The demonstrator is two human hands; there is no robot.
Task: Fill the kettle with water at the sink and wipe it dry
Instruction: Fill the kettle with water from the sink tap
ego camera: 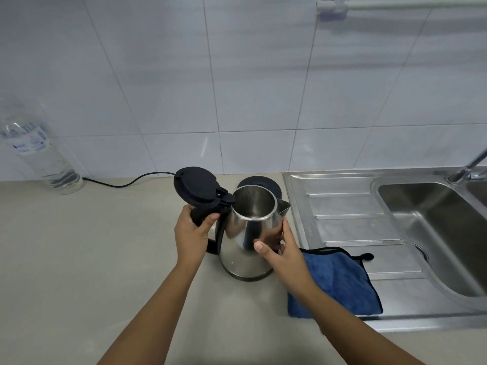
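A steel kettle (241, 255) with a black handle sits on the counter in the middle of the head view, its black lid (196, 187) flipped open toward the left. My left hand (193, 233) grips the handle. My right hand (280, 250) is cupped around the kettle's right side, thumb across the front. Behind the kettle, its black base (259, 181) shows, with a cord (126, 183) running left. A folded blue cloth (340, 283) lies to the right on the draining board's edge. The steel sink (432, 233) and its tap (467, 167) are at the far right.
A clear plastic water bottle (39, 151) stands at the back left against the white tiled wall. The ribbed draining board (347, 206) lies between the kettle and the sink basin. A white rail (395, 5) hangs on the wall at top right.
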